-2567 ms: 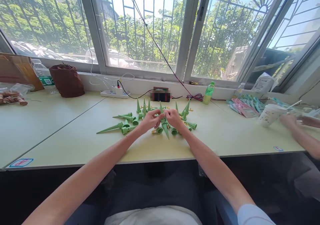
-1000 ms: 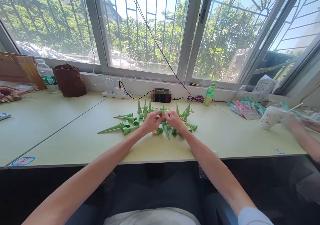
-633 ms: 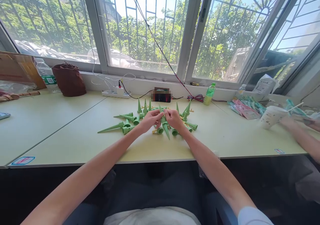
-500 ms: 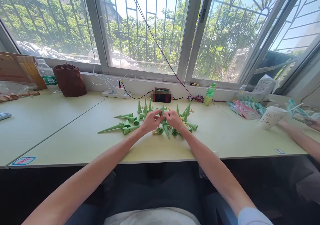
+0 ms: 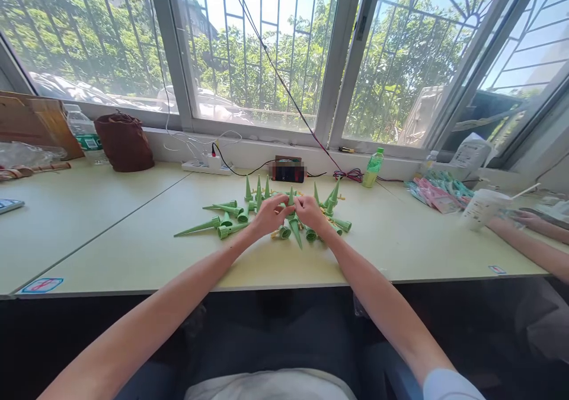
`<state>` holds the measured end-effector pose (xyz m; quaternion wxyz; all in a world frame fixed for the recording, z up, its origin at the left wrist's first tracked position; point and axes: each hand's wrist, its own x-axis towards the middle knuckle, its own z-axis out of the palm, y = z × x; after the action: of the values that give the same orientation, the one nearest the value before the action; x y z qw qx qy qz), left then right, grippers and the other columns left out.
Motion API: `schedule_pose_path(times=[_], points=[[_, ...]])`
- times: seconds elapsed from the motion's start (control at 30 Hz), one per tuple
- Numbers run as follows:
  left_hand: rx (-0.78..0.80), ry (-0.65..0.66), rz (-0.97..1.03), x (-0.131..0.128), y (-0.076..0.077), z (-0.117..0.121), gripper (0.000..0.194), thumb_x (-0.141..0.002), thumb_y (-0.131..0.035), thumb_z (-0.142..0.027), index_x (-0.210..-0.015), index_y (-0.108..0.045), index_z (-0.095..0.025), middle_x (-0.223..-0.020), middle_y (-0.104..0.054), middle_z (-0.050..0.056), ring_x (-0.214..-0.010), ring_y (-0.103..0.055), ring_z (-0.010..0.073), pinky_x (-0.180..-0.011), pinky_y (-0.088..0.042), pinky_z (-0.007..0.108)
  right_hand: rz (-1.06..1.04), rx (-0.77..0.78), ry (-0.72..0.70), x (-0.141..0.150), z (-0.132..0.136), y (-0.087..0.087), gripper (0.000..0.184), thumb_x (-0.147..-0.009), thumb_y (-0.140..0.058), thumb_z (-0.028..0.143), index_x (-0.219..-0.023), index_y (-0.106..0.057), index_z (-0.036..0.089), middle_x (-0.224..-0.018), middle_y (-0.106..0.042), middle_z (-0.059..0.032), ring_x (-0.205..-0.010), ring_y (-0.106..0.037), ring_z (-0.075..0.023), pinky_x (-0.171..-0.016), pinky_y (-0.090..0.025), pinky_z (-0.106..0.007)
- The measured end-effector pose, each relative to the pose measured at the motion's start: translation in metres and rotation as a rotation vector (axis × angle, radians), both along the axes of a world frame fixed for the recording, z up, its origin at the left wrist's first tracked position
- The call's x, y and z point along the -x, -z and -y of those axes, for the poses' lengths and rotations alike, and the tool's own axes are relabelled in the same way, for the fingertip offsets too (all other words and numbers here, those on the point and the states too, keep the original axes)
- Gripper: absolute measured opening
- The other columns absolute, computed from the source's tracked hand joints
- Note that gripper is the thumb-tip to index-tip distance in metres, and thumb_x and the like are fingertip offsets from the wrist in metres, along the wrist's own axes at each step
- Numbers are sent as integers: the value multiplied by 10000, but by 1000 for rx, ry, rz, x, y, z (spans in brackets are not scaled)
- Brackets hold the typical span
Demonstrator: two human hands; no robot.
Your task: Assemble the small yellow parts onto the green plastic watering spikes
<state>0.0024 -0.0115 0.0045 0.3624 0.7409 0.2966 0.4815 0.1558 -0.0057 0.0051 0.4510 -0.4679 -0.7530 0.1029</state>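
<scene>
- Cones [image 5: 200, 227] are spread midway along the bench [image 5: 124, 252].
- Behind them, a phone [image 5: 288, 172] is set at the back edge (power strip [image 5: 195, 167] to its left).
- A bottle [image 5: 372, 169] is stood further right.

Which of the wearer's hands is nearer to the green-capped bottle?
Right. The right hand is in front of the bottle and to its left; the left hand is farther left, beyond the right hand.

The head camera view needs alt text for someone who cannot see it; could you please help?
A person's left hand and right hand meet around a green spike, above a pale table strewn with similar spikes and small yellow parts. Behind are a green bottle and wide windows; another person's arms show at right.
</scene>
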Motion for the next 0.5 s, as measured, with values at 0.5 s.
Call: schedule_pose_path(times=[0.5], points=[[-10, -1, 0, -2, 3, -2, 351, -757, -695, -459, -708, -497, -173, -649, -517, -31, -443, -500, 52, -386, -385, 178, 27, 15, 22, -1, -3, 2, 418, -890, -346, 344, -509, -238, 209, -490, -245, 33, -513, -245, -101, -526, -223, -268]])
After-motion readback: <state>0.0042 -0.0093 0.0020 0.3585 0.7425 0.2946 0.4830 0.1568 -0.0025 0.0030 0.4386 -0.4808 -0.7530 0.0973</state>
